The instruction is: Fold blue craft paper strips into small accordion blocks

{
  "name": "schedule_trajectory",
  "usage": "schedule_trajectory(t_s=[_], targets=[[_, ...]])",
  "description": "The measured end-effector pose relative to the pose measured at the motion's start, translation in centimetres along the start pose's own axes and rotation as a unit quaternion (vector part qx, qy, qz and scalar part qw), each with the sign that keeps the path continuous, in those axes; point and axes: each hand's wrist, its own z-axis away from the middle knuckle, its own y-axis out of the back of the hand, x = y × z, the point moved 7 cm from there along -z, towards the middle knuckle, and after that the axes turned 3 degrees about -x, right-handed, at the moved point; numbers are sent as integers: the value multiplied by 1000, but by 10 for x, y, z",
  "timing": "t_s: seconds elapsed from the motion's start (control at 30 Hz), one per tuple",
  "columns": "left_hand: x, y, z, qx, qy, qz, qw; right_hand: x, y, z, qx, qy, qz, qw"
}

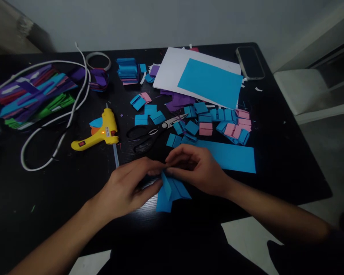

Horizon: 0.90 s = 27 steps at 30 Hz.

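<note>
Between my two hands is a blue folded paper strip [173, 189], its creased panels fanning out below my fingers. My left hand [132, 183] pinches its upper left edge with thumb and forefinger. From the right, my right hand [199, 168] pinches the same top edge, and the fingertips of both hands nearly meet there. A flat blue paper strip [237, 156] lies partly behind my right hand. Just beyond the hands are black-handled scissors [157, 131] and small folded blue and pink paper pieces [205, 128].
A yellow glue gun [103, 131] with its light on lies left, near a looped white cable [71, 114]. Bundled coloured paper [36, 93], a tape roll [98, 61], a folded blue stack [127, 70], white sheets [167, 72], a blue sheet [210, 82] and a phone [250, 62] sit farther back.
</note>
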Motion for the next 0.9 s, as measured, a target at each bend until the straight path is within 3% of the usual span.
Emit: schedule_trajectory(t_s=[0.47, 0.73, 0.9], targets=[[-2, -1, 4, 5, 10, 19, 1000, -3, 0, 1, -9, 18, 36, 999], [-9, -3, 2, -4, 75, 73, 995, 0, -1, 2, 0, 3, 5, 1000], [-13, -10, 0, -35, 109, 133, 984, 2, -3, -1, -45, -17, 39, 998]])
